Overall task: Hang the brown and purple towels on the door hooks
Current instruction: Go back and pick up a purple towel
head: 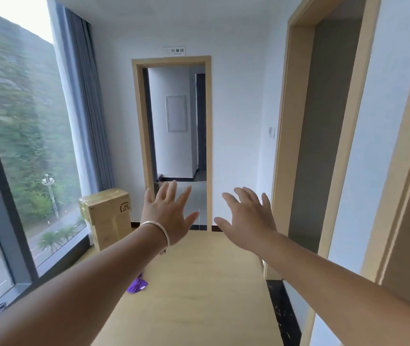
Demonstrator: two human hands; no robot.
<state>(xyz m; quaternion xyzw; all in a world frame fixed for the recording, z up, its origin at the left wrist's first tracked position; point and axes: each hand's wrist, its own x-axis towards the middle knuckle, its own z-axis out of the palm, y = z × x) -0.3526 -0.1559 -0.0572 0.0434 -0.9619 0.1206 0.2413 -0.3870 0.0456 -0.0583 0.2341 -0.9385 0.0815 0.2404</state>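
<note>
Both my arms reach forward over a light wooden table (199, 283). My left hand (167, 216), with a silver bangle on the wrist, is held out with fingers spread and holds nothing. My right hand (247, 222) is also spread wide and empty. A small part of the purple towel (137, 285) shows on the table, just below my left forearm, which hides the rest of it. The brown towel is out of sight, and I see no door hooks.
An open doorway (174, 146) lies straight ahead past the table. A cardboard box (107, 216) stands at the left by a large window (19, 158) with grey curtains. Two more wooden door frames (296, 146) line the right wall.
</note>
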